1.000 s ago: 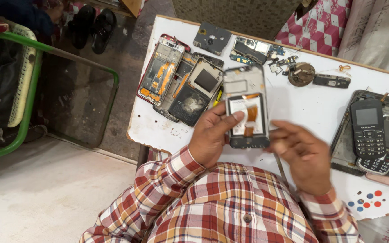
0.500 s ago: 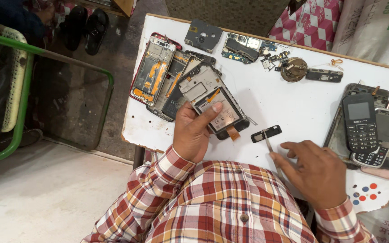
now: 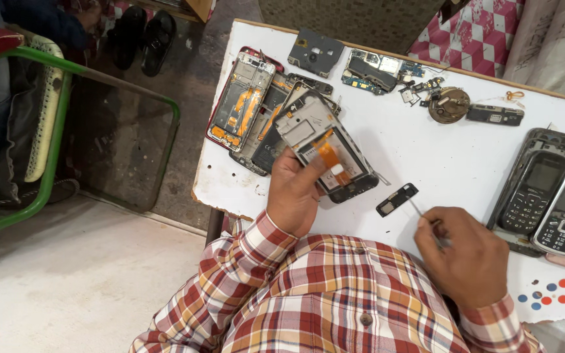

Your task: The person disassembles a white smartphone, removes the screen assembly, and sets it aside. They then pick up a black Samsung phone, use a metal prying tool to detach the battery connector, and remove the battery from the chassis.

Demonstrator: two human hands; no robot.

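My left hand (image 3: 295, 196) grips an opened phone frame (image 3: 325, 147) with an orange flex cable, lifted at an angle over the white table (image 3: 439, 157). My right hand (image 3: 465, 255) pinches a thin metal tool (image 3: 418, 212) whose tip points at a small black part (image 3: 397, 199) lying on the table between the hands. The part lies loose, just right of the held phone frame.
Several stripped phone frames (image 3: 243, 98) lie stacked at the table's left. Circuit boards (image 3: 374, 68), a back cover (image 3: 315, 52), a round part (image 3: 449, 104) and a slim black piece (image 3: 495, 116) sit along the far edge. Keypad phones (image 3: 541, 193) lie at right. A green-framed chair (image 3: 47, 131) stands left.
The phone frame has been lifted off the table and swung left in my left hand. The small black part came off and now lies on the table. My right hand drew back with the tool.
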